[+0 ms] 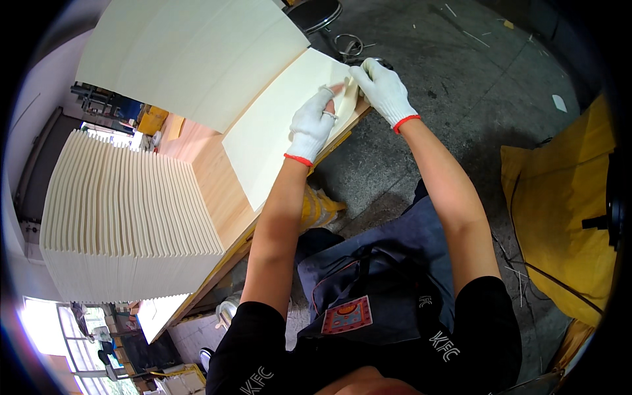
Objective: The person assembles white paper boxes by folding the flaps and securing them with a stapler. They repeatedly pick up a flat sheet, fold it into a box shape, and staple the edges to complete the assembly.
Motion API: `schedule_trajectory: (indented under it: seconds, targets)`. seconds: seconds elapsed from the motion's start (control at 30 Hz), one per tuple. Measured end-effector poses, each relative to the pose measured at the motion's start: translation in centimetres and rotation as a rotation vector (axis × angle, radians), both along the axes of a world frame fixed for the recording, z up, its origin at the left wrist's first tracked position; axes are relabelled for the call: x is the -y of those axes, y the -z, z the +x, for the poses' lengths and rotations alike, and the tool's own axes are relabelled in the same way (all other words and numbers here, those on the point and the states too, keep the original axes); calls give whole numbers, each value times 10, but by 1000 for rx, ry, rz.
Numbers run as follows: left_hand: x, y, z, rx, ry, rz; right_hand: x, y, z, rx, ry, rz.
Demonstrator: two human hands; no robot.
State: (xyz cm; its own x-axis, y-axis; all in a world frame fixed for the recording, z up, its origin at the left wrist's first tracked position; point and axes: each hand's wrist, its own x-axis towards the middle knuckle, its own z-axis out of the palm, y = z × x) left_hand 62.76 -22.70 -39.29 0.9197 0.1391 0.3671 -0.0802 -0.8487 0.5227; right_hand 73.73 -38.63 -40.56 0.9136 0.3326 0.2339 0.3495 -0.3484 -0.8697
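Note:
A cream sheet (280,122) lies on the wooden table, its far right end curled up along the table's edge. My right hand (382,89), in a white knit glove with a red cuff, is closed on that raised end in a pinch. My left hand (311,125), gloved alike but with bare thumb and forefinger tips, rests on the sheet beside the curl. Its bare fingertips are apart and point toward the fold. What lies under the left palm is hidden.
A tall stack of cream folded sheets (131,204) stands on the table (220,191) at left. A large pale stack (197,52) rises behind the sheet. A black stool (315,14) is beyond the table; yellow cloth (559,210) hangs at right, with a dark cable across it.

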Motion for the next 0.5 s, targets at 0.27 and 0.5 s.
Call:
schedule_trajectory:
  seconds: [0.27,0.5]
  targets:
    - [10,-12,-2,-135,-64,126,2,-1,-3,-48,-30,82]
    - [13,-17,-2,-185,-89,61,2,1,1,-50,-27,74]
